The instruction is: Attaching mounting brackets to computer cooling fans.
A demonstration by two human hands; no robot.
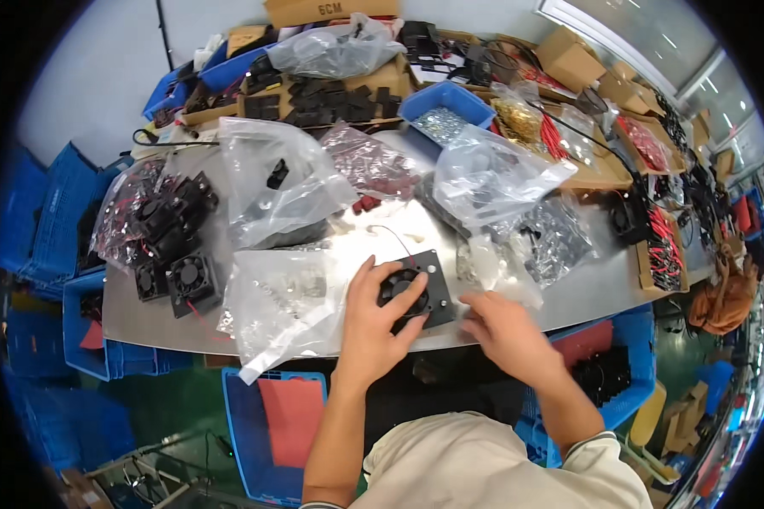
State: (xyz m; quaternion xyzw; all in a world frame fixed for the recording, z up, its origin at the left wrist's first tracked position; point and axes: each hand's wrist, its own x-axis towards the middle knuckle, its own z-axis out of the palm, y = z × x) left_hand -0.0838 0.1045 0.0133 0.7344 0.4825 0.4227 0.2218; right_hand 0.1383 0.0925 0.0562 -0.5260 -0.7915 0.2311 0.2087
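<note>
Fan plate assy (438, 288) is lying nr front edge of workbench (144, 318), L hand (378, 318) holding it, R hand (505, 335) sitting just R. Fan pile (174, 212) is occupying bench's L end. Btwn pile & assy, plastic bags (272, 204) are lying one behind another. Hardware bin (458, 95) is standing behind assy; cardboard tray (403, 85) is sitting L of bin. Crates (232, 424) are standing below bench front, L & R of person (484, 467).

The person wears a cream short-sleeved top (467, 467) with dark-trimmed cuffs (594, 441), left hand (380, 318) and right hand (509, 339) bare.
</note>
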